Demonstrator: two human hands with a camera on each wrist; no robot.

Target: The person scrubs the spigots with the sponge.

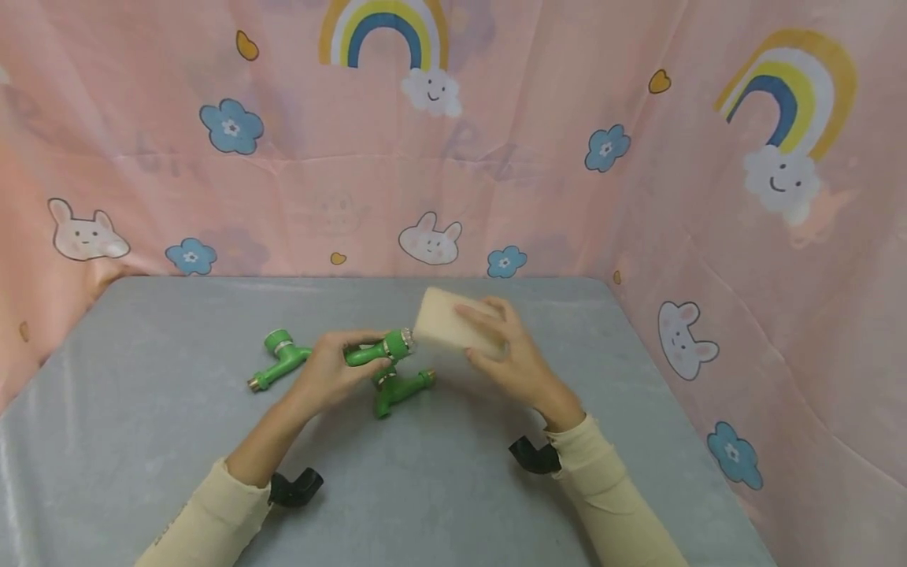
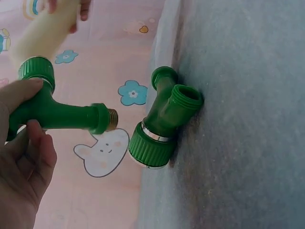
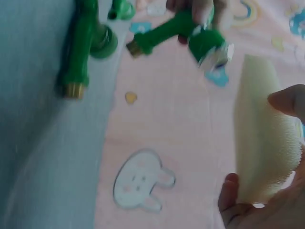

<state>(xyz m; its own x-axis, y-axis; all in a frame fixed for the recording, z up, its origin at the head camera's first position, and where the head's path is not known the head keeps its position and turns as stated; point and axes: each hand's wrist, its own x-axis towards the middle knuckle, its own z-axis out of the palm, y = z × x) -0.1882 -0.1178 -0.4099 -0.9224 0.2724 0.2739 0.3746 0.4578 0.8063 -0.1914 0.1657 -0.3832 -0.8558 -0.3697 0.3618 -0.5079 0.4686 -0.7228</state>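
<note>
My left hand (image 1: pixel 327 374) grips a green tap (image 1: pixel 372 353) above the table, thumb and fingers round its body. Its brass threaded end (image 2: pixel 113 119) shows in the left wrist view. A cream sponge block (image 1: pixel 449 319) is in my right hand (image 1: pixel 520 362), pinched between thumb and fingers. The sponge is up close to the ribbed end of the held tap; in the right wrist view a gap parts them. Just below the held tap, a second green tap (image 1: pixel 404 390) lies on the table. A third green tap (image 1: pixel 286 358) lies left of my left hand.
The table (image 1: pixel 439 504) has a grey cloth cover. Pink printed curtains (image 1: pixel 524 213) hang behind it and along the right side. Black curved pieces (image 1: pixel 298 488) stick out at both sleeve cuffs.
</note>
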